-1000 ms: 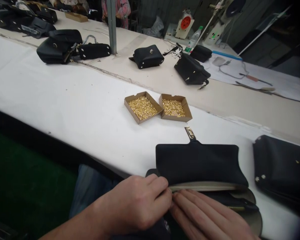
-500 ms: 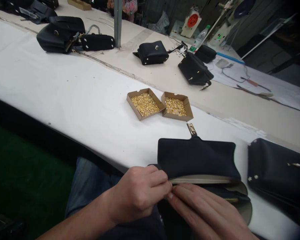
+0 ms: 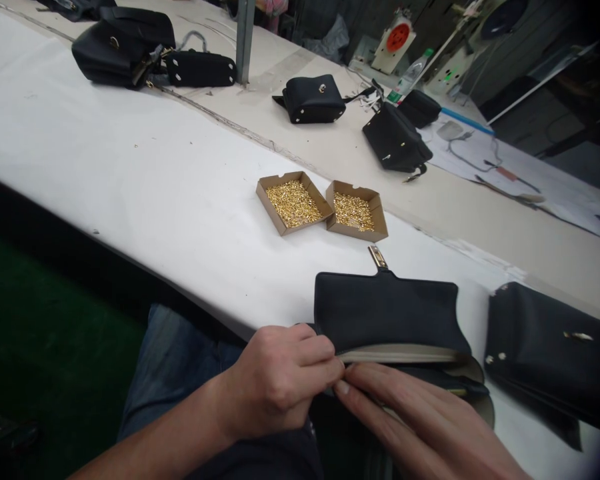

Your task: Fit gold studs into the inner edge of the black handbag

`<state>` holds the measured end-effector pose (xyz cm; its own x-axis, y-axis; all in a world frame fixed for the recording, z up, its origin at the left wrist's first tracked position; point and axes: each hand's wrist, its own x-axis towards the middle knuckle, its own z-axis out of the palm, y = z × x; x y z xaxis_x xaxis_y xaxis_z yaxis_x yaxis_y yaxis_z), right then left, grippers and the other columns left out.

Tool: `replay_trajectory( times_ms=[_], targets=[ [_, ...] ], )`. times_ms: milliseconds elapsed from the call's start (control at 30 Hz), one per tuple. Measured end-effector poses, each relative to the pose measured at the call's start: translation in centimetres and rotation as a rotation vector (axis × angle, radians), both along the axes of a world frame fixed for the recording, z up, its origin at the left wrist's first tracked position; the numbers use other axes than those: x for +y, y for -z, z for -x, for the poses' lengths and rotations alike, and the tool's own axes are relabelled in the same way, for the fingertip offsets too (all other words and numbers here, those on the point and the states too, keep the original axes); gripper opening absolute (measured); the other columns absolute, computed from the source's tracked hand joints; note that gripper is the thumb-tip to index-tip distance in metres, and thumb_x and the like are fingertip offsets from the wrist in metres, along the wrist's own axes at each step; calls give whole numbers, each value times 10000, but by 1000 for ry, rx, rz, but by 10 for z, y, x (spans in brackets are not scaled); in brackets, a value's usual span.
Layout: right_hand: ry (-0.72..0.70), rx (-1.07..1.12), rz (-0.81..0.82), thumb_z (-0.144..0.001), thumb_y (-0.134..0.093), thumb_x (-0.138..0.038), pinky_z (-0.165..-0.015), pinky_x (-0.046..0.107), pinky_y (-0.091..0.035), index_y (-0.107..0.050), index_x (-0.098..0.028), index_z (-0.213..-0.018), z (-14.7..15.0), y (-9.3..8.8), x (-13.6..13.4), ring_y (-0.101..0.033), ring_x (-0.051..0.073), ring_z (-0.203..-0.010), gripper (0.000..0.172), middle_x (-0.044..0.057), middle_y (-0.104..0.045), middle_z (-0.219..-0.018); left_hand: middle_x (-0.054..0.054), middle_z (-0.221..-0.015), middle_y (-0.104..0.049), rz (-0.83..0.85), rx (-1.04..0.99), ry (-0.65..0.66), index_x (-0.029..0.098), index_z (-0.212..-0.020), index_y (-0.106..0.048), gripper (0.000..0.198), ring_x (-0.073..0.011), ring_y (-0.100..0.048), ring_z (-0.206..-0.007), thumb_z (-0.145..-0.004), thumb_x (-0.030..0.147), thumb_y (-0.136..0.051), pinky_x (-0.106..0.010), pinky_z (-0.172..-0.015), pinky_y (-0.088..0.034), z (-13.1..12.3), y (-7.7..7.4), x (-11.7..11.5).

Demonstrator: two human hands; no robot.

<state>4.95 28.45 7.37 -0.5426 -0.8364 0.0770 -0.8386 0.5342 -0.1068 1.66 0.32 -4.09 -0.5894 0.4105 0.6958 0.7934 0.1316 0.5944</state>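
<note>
A black handbag (image 3: 385, 310) lies at the near edge of the white table (image 3: 130, 180), its flap thrown back with a gold clasp (image 3: 378, 257) pointing away from me. My left hand (image 3: 275, 383) is closed, pinching the bag's left corner at the pale lining edge (image 3: 400, 355). My right hand (image 3: 415, 427) lies over the lower part of the bag with fingers stretched toward the left hand, fingertips touching the same corner.
Two small cardboard trays of gold studs (image 3: 293, 202) (image 3: 356, 211) sit just beyond the bag. Another black bag (image 3: 545, 347) lies at the right. Several more black bags (image 3: 123, 47) (image 3: 313, 99) (image 3: 395, 140) rest on the far table, with a machine (image 3: 395, 40) behind them.
The view has shifted down and slightly left. Both hands stay at the bag's left corner; the bag has slid a little toward me.
</note>
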Motion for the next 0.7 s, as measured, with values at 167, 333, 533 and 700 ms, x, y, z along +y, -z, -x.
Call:
replay_trajectory(
  times_ms=[167, 333, 533, 700],
  targets=[
    [-18, 116, -11, -1177, -447, -92, -1263, 318, -620, -737, -156, -1580, 0, -7, -10, -775, 237, -1428, 501, 135, -788, -1544, -75, -974, -713, 3, -5, -4, 120, -1115, -771, 224, -214, -584, -825, -1087, 38, -564, -392, -686, -481, 1, -1, 1],
    [-88, 213, 16, -1138, -467, -12, -1297, 349, -597, -806, -121, -1363, 7, -7, -25, -826, 225, -1301, 422, 123, -869, -1325, -78, -1013, -726, 38, 2, 5, 126, -1186, -764, 256, -215, -609, -853, -1076, 22, -558, -370, -720, -519, 1, 0, -1],
    [-91, 308, 7, -1121, -478, -17, -1355, 426, -575, -810, -120, -1375, -1, 3, -23, -787, 264, -1424, 430, 134, -874, -1359, -79, -1015, -715, 62, -5, 30, 110, -1158, -777, 250, -216, -613, -863, -1059, 2, -574, -367, -723, -534, 3, -4, -5],
    [-98, 353, 57, -1131, -503, -47, -1366, 440, -566, -834, -130, -1331, -2, 7, -24, -783, 275, -1441, 396, 126, -882, -1350, -83, -1029, -714, 0, -99, 50, 106, -1144, -799, 248, -194, -649, -876, -1082, 13, -578, -330, -721, -542, 4, -8, -5]
  ],
)
